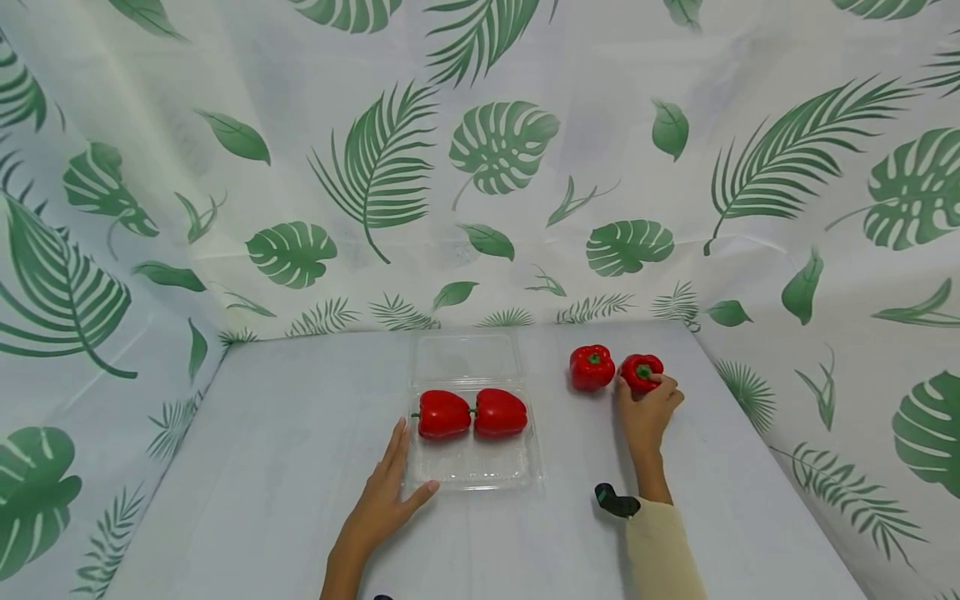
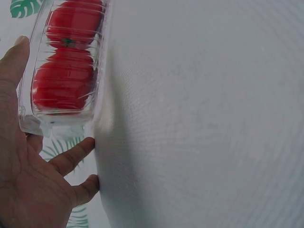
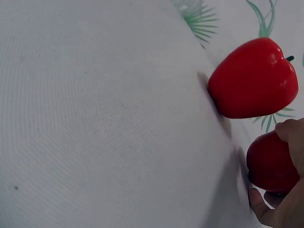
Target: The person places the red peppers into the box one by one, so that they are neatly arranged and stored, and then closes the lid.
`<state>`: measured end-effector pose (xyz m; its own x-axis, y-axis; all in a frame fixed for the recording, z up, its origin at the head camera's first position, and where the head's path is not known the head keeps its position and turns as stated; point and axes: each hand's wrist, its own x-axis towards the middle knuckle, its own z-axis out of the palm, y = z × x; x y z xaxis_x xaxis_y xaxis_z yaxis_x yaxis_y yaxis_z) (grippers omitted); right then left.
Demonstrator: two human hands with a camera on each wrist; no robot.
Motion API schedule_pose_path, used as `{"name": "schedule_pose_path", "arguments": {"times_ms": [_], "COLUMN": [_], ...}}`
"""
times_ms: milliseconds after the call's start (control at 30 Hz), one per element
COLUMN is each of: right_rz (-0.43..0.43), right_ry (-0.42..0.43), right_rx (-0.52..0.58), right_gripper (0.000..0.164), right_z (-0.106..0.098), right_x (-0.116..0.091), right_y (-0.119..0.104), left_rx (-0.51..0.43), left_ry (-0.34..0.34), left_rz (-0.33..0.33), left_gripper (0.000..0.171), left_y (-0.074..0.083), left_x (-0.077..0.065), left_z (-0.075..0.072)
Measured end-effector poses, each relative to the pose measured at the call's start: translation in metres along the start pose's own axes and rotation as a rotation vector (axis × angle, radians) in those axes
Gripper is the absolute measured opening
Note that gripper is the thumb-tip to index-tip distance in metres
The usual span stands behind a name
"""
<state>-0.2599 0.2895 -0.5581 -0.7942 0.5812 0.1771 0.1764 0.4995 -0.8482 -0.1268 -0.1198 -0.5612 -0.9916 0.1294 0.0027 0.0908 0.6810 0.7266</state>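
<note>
A clear plastic clamshell container (image 1: pixel 480 473) lies with its lid (image 1: pixel 467 358) folded back on the table. Two red bell peppers (image 1: pixel 501 413) lie on their sides in its far half, end to end. My left hand (image 1: pixel 381 504) rests at the container's left side, fingers spread; the left wrist view shows its thumb along the container wall (image 2: pixel 28 118). Over on the right, my right hand (image 1: pixel 648 417) grips another red bell pepper (image 1: pixel 640 367) with thumb and fingers around it. In the right wrist view that pepper (image 3: pixel 268 164) is partly hidden by the hand.
Just left of the gripped pepper, a further red bell pepper (image 1: pixel 591 368) stands on the white table (image 1: pixel 300 433), stem up. A leaf-patterned cloth (image 1: pixel 480 208) rises behind the table and along both sides. A dark strap piece (image 1: pixel 617 502) sits by the right wrist.
</note>
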Motion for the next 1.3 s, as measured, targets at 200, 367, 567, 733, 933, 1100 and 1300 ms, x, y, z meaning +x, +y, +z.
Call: {"name": "schedule_pose_path", "arguments": {"times_ms": [200,367,567,733,933,1100,1300], "right_rz": [0.043,0.056,0.100,0.117,0.160,0.195,0.249], "right_ry": [0.035,0.076,0.105,0.144,0.132,0.104,0.083], "right_rx": [0.076,0.134,0.200,0.269,0.313,0.292,0.330], "right_gripper": [0.062,0.061,0.064,0.069,0.085,0.088,0.088], "right_z": [-0.005,-0.009,-0.011,-0.012,-0.012,-0.012,-0.015], "right_x": [0.001,-0.004,-0.010,-0.017,-0.029,-0.035,-0.038], "right_y": [0.008,0.011,0.015,0.016,0.016,0.016,0.012], "left_rx": [0.010,0.006,0.000,0.002,0.010,0.004,-0.003], "left_ry": [0.002,-0.002,-0.006,-0.011,0.001,0.014,0.006], "left_rz": [-0.006,-0.002,-0.016,-0.024,-0.010,0.013,0.009], "left_gripper": [0.099,0.099,0.099,0.099,0.099,0.097,0.097], "left_y": [0.000,0.000,0.000,0.000,0.000,-0.001,0.000], "left_x": [-0.001,-0.001,-0.001,-0.002,-0.002,-0.001,-0.001], "left_z": [0.001,-0.001,0.001,0.002,0.001,0.001,0.000]}}
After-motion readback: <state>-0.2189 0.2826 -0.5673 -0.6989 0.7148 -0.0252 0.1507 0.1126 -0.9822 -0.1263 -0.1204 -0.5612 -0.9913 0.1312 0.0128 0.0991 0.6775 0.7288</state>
